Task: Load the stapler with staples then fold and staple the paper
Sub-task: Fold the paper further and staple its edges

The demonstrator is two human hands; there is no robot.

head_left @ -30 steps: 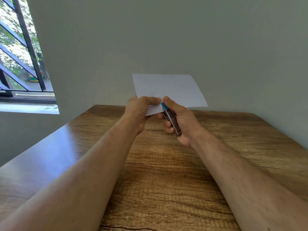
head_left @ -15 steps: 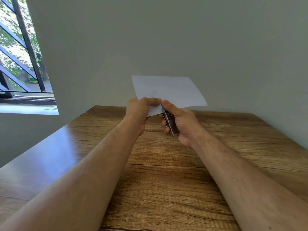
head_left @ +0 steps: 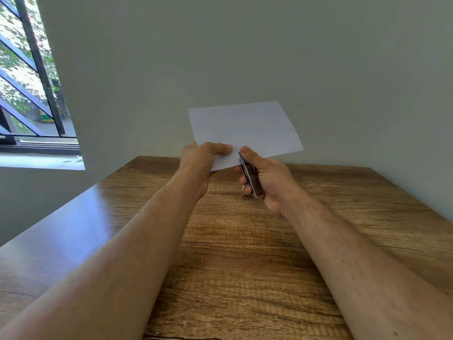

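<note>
Hands two, left hand (head_left: 199,163), right hand (head_left: 266,177), one paper (head_left: 245,131), one stapler (head_left: 251,176)

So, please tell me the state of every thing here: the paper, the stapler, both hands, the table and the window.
paper: held up above the table, lower edge in the stapler's mouth.
stapler: gripped, nose on the paper's edge.
left hand: closed on the paper.
right hand: closed around the stapler.
table: nothing seen lying on it.
window: barred; open or shut, cannot tell.
</note>
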